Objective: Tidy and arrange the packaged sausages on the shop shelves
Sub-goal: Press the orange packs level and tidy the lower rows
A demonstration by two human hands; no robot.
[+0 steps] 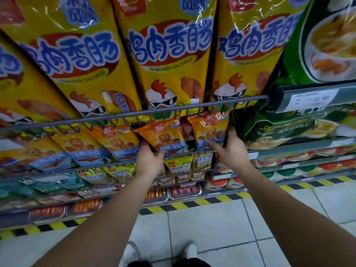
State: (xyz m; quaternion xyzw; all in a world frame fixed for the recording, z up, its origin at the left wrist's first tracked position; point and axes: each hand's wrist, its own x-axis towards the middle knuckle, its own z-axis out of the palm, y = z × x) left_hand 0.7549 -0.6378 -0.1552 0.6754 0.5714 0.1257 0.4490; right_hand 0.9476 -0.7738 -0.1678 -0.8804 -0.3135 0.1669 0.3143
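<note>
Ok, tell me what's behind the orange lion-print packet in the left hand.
Behind the orange lion-print packet, a dark red packet peeks out at its right edge. Anything directly behind is covered by the packet itself.

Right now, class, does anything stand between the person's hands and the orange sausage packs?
Nothing visible does. The left hand grips the tilted orange pack, and the right hand holds the neighbouring orange pack. A dark red pack sits between the two packs.

In front of me I count four tall yellow chicken sausage packs [169, 78], five orange lion-print sausage packs [162, 136] and two green packs [292, 130].
</note>
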